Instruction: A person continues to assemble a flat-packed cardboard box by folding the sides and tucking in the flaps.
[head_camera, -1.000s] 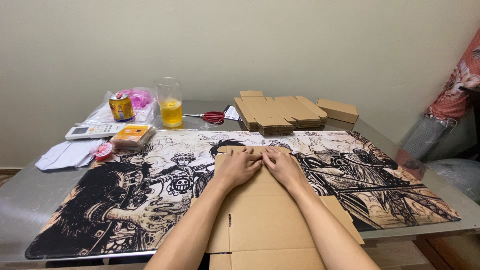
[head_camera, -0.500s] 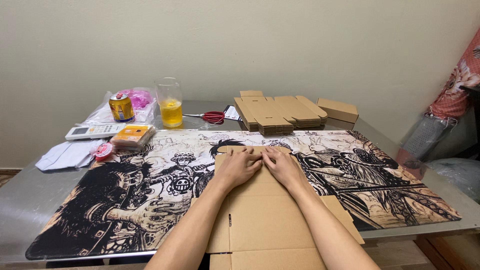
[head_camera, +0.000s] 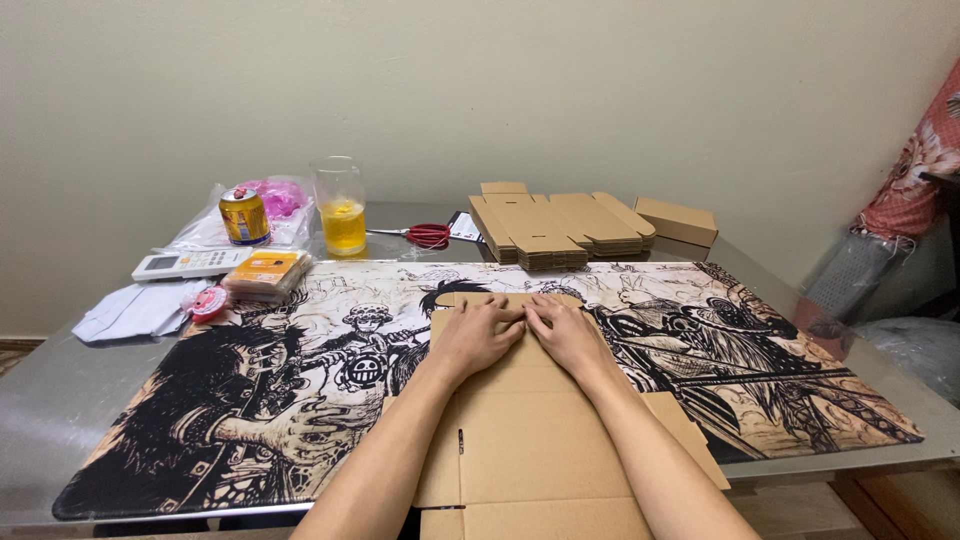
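1. A flat cardboard box blank (head_camera: 540, 440) is laid on the printed desk mat (head_camera: 250, 400), at the table's near edge.
2. It is pressed flat by the left hand (head_camera: 478, 335) and right hand (head_camera: 568, 335), fingers spread, fingertips meeting.
3. It is judged light, stiff and creasable; best gripped by its edges.

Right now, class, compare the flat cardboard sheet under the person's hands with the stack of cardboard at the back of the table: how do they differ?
The cardboard sheet is a single piece; the cardboard stack is many pieces piled up. The sheet lies on the printed mat near the person, pressed by the left hand and right hand; the stack sits untouched by the wall. Both are plain brown, unfolded box blanks.
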